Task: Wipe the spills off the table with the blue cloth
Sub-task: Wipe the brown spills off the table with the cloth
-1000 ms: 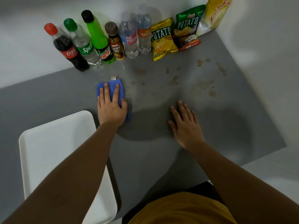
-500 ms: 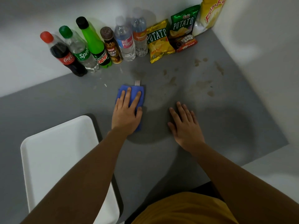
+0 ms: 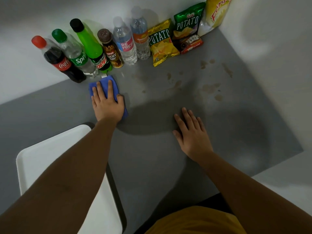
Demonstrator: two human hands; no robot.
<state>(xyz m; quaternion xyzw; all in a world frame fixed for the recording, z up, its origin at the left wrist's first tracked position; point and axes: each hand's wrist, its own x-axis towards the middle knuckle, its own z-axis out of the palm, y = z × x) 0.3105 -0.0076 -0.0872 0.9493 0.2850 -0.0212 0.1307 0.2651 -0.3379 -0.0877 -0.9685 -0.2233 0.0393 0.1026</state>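
Bottles point(image 3: 108, 48) number 6, snack packs point(image 3: 179, 36) 4, hands 2, cloth point(image 3: 104, 84) 1.

left hand point(image 3: 108, 105) lies flat, fingers spread, arm stretched far forward; right hand point(image 3: 190, 132) lies flat too, palm down, fingers together

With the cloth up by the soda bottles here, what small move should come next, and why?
Probably sweep the blue cloth rightward under the left hand. It sits pressed flat just in front of the Mountain Dew bottle, while the brown spills lie untouched to its right. The right hand rests flat on the table.
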